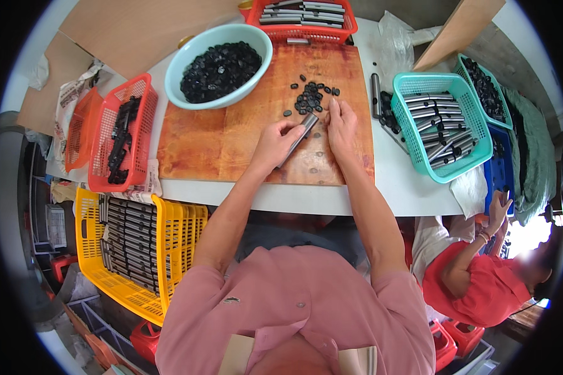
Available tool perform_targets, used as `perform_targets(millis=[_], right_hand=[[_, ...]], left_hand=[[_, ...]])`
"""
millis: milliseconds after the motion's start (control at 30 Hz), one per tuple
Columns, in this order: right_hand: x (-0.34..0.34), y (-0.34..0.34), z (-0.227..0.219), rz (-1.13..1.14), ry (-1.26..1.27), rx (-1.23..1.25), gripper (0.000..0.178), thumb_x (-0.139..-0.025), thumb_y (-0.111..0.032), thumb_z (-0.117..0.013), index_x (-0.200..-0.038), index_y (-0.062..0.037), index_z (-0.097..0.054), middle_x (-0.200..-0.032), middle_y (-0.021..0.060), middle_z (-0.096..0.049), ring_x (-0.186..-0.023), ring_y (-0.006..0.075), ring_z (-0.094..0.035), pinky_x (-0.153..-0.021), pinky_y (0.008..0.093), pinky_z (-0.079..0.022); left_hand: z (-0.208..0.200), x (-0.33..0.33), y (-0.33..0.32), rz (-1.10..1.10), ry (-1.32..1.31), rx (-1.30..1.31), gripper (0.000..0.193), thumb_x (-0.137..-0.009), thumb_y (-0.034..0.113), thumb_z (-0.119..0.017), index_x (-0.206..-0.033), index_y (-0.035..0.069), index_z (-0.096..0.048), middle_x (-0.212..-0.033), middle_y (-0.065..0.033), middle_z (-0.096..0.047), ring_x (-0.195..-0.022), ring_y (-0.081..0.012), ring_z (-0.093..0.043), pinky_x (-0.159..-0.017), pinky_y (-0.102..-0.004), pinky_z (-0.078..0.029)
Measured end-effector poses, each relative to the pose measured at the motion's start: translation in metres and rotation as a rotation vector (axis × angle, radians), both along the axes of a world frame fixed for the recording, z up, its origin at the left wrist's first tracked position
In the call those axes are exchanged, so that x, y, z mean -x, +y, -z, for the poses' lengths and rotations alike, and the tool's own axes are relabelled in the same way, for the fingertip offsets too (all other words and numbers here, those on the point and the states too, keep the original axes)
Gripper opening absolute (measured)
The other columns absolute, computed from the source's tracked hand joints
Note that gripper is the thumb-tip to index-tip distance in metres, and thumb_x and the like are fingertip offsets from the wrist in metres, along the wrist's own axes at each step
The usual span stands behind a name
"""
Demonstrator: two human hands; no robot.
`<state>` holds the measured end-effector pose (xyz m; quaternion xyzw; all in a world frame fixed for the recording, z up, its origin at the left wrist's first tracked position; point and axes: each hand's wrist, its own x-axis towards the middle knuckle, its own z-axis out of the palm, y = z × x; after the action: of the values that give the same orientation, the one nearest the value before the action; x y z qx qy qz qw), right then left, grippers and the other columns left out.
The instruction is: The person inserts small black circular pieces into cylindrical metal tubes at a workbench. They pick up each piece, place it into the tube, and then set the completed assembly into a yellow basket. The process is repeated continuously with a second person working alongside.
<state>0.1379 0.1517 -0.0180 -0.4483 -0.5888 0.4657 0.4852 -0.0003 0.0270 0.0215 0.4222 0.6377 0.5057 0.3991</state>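
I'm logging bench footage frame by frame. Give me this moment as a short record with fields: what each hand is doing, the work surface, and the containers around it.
left hand: left hand grips a grey metal tube lying slanted on the board
right hand: right hand has its fingers pinched at the tube's upper end, beside a pile of small black caps
surface: wooden board on a white table
bowl: pale blue bowl of black caps
right side: teal basket of tubes
left side: red basket with black parts

left hand (272,145): holds grey tube (299,138) over board (219,137)
right hand (342,125): pinches at tube's top end
caps (310,98): loose pile just above
bowl (197,47): full of caps
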Motion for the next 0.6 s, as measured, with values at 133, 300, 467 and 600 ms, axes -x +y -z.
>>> perform_targets(millis=[133,300,467,600], right_hand=[[-0.001,-0.011,-0.017,-0.037,-0.039,0.010,0.033,-0.105,-0.024,-0.060,-0.082,0.0003,-0.062,-0.061,0.0039,-0.054,-0.058,0.0116,-0.050,-0.055,0.0325,-0.042],[-0.001,-0.019,-0.027,-0.029,-0.117,-0.014,0.033,-0.104,-0.025,-0.061,-0.083,0.0007,-0.063,-0.062,0.0074,-0.055,-0.059,0.0143,-0.052,-0.058,0.0353,-0.044],[0.000,-0.013,-0.013,-0.036,-0.167,-0.031,0.032,-0.102,-0.027,-0.062,-0.087,0.0014,-0.066,-0.068,0.0171,-0.061,-0.065,0.0270,-0.060,-0.066,0.0420,-0.047],[0.001,-0.012,-0.009,-0.059,-0.188,-0.060,0.033,-0.102,-0.028,-0.062,-0.090,0.0022,-0.068,-0.076,0.0227,-0.065,-0.072,0.0365,-0.064,-0.070,0.0452,-0.049]], left_hand=[[-0.009,0.010,-0.010,-0.066,-0.888,0.111,0.038,-0.110,0.033,-0.050,-0.118,0.000,-0.065,-0.090,-0.0070,-0.067,-0.075,-0.0176,-0.063,-0.070,-0.0324,-0.058],[-0.017,0.003,-0.022,-0.030,-1.108,0.036,0.045,-0.110,0.040,-0.048,-0.123,-0.001,-0.063,-0.096,-0.0096,-0.064,-0.076,-0.0183,-0.061,-0.069,-0.0327,-0.056],[-0.039,-0.008,-0.032,0.006,-0.935,-0.012,0.050,-0.108,0.046,-0.049,-0.124,0.000,-0.062,-0.089,-0.0079,-0.064,-0.070,-0.0174,-0.061,-0.064,-0.0316,-0.054],[-0.042,-0.011,-0.035,-0.009,-0.835,-0.009,0.050,-0.108,0.046,-0.049,-0.123,0.000,-0.061,-0.084,-0.0060,-0.063,-0.065,-0.0158,-0.061,-0.059,-0.0289,-0.052]])
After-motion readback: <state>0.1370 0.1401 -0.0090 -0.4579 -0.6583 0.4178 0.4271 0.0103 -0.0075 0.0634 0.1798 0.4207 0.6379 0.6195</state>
